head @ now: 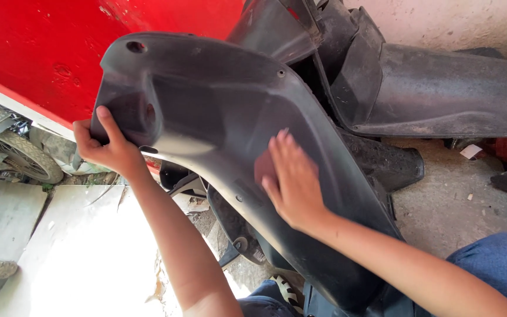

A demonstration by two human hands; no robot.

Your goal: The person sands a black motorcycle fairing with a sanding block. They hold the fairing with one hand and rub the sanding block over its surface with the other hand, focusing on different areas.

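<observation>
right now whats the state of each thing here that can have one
black plastic panel: held up, tilted, dusty
left hand: fingers gripping the panel's left edge
right hand: flat, pressing a reddish pad on the panel
second black panel: lying behind, dusty
tyre: lying on the ground, left

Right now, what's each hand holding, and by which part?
Left hand grips the dark plastic fairing panel at its upper left edge. Right hand presses a small reddish pad, likely sandpaper, flat against the panel's middle.
</observation>
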